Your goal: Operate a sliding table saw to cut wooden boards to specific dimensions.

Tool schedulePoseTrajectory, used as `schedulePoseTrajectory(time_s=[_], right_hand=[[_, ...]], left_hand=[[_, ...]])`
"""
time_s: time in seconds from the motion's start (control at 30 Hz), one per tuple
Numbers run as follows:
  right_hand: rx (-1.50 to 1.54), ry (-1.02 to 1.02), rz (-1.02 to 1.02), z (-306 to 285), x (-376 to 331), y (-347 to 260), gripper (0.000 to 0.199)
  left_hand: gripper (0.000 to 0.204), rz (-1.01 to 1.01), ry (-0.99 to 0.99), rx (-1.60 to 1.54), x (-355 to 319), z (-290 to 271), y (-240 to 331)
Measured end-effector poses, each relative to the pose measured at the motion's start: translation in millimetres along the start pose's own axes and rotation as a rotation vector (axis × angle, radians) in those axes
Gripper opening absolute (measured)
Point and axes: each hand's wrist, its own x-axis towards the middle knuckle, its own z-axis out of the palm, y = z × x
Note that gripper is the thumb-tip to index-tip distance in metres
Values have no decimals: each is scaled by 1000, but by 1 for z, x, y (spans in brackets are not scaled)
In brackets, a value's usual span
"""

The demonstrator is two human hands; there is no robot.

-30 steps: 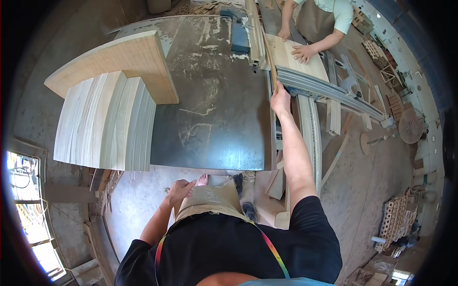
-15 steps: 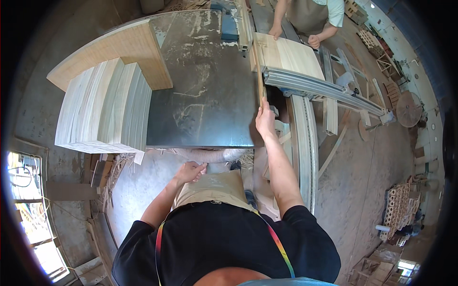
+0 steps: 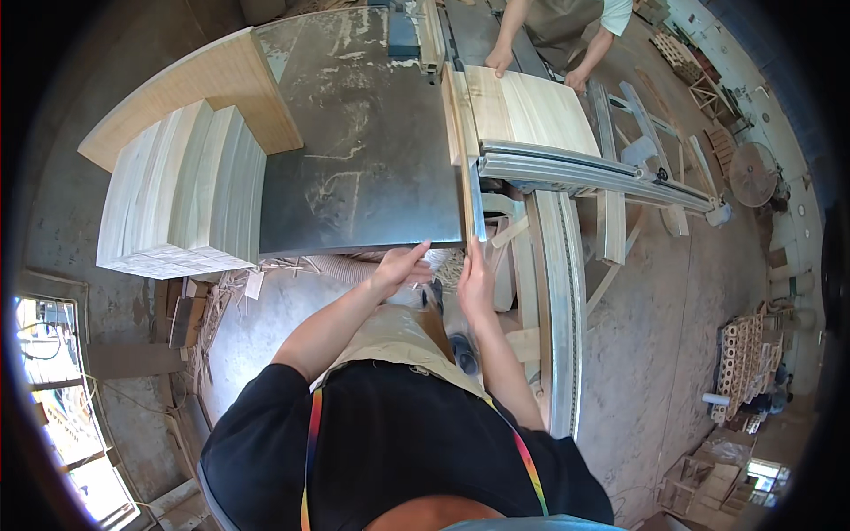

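Note:
My right hand point(image 3: 476, 279) pinches the near end of a narrow wooden strip point(image 3: 466, 190), which runs away from me along the right edge of the dark machine table point(image 3: 354, 203). Beside that table's front edge is my left hand point(image 3: 403, 268), its fingers stretched and thumb apart, with nothing in it. Beyond the strip, a pale wooden panel point(image 3: 531, 111) lies against a metal fence point(image 3: 575, 166). A co-worker's hands point(image 3: 498, 60) rest at the panel's far edge.
A tall stack of pale boards point(image 3: 177, 190) stands on the table's left, with a wider brown board point(image 3: 208, 97) behind it. A ribbed hose point(image 3: 341, 268) and wood offcuts lie below. Metal rails point(image 3: 556, 292) extend at my right.
My right hand has drawn back toward me with the strip, now at the table's front corner. My left hand has risen and moved right. The co-worker's right-side hand has moved to the panel's edge.

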Motion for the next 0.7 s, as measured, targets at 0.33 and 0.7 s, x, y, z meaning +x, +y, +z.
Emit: schedulePoseTrajectory(time_s=[0.33, 0.7], right_hand=[[194, -72, 166, -127, -245, 14, 47], [208, -6, 92, -164, -218, 35, 41]], left_hand=[[75, -165, -260, -608, 17, 105, -58], [55, 84, -62, -405, -34, 105, -79]])
